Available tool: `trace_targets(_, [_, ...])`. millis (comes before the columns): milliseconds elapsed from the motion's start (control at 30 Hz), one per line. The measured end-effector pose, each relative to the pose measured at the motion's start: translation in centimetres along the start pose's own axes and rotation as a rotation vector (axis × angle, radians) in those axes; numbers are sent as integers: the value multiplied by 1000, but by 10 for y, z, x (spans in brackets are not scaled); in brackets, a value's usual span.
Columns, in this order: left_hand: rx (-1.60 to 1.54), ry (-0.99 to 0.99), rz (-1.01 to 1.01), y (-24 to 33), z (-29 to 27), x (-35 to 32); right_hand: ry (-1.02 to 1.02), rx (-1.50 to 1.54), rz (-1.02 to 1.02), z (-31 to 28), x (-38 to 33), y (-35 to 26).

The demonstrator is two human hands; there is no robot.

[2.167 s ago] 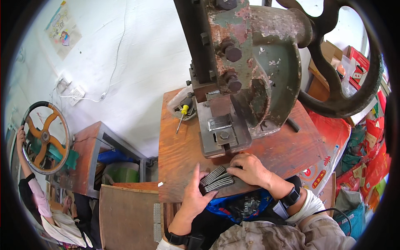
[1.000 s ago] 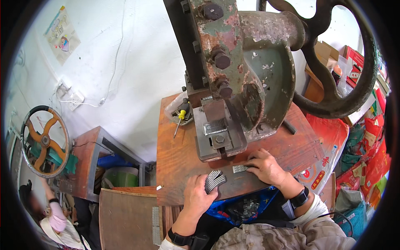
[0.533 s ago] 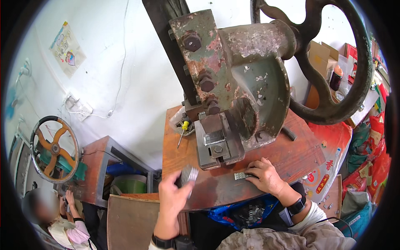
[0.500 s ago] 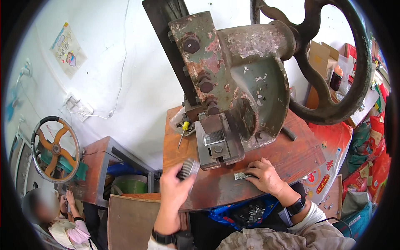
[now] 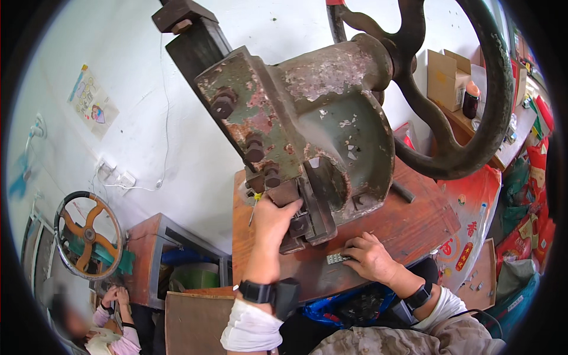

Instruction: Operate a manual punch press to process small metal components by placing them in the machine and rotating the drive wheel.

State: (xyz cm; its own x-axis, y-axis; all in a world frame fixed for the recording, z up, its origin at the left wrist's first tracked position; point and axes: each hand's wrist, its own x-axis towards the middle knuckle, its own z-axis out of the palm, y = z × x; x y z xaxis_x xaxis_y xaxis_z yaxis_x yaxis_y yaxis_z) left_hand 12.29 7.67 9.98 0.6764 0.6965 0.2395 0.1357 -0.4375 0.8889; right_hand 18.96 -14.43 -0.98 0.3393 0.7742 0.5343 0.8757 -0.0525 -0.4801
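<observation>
A heavy hand press (image 5: 260, 112) with chipped green paint stands before me on a brown wooden table (image 5: 414, 213). My left hand (image 5: 273, 222) reaches in at the press's lower block (image 5: 316, 225), thumb against the metal and fingers curled. Its fingertips are hidden, and so is whatever lies in them. At the front of the tabletop my right hand (image 5: 370, 257) is closed, its fingertips on a small silvery metal piece (image 5: 337, 258) with rows of raised dots. Just left of the block shows a yellow-handled screwdriver (image 5: 256, 198), partly covered.
The press's big handwheel (image 5: 503, 89) curves out on the right. Below the table edge hangs a blue bag (image 5: 322, 312) of small metal pieces. A co-worker (image 5: 109, 331) sits at the lower left near another wheel (image 5: 89, 234). Cardboard boxes (image 5: 445, 80) stand at the back right.
My left hand, which held a ridged grey metal plate over the table, has moved forward and right into the press. The press's ram has come up. My right hand stays with the small piece.
</observation>
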Motion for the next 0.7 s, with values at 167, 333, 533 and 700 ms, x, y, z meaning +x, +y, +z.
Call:
trace_targets(167, [-685, -246, -205, -23, -33, 1, 7, -4, -9, -3, 2, -2])
trace_targets(333, [478, 94, 417, -68, -17, 16, 186, 135, -20, -13, 23, -10])
trace_targets(533, [583, 111, 321, -46, 8, -3, 350, -17, -79, 2, 115, -14])
trace_targets(700, [240, 62, 352, -74, -6, 9, 238, -38, 47, 5, 135, -21])
